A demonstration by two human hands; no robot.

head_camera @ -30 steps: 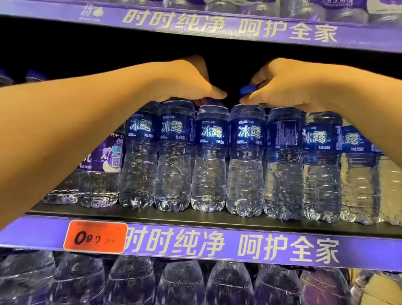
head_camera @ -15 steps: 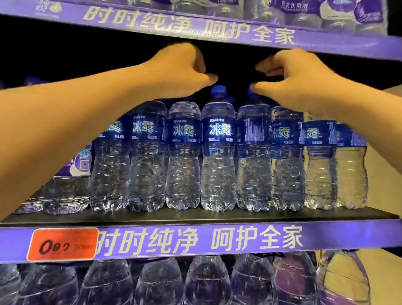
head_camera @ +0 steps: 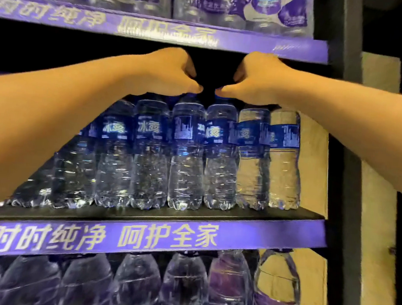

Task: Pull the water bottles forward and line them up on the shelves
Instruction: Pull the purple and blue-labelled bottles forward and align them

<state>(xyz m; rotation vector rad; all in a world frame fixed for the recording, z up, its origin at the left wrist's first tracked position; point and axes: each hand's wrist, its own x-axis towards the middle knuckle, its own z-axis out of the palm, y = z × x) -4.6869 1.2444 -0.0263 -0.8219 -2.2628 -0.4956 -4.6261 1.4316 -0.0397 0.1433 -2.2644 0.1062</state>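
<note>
Bottles: my water bottles (head_camera: 185,156) stand upright, caps up, side by side at the middle shelf (head_camera: 156,215) front.
Left hand (head_camera: 170,74): fingers curled over bottle tops.
Right hand (head_camera: 256,81): likewise curled over tops; actual grip hidden.

One view only, from my head. It faces forward into the middle shelf (head_camera: 156,215), close up, level with the row of water bottles (head_camera: 186,156). My left hand (head_camera: 170,74) and right hand (head_camera: 256,81) reach in from the lower corners and meet near centre frame. The shelf above sits at the top edge, the shelf below at the bottom. Frame tilts, right end of the unit in sight. Slight blur.
</note>
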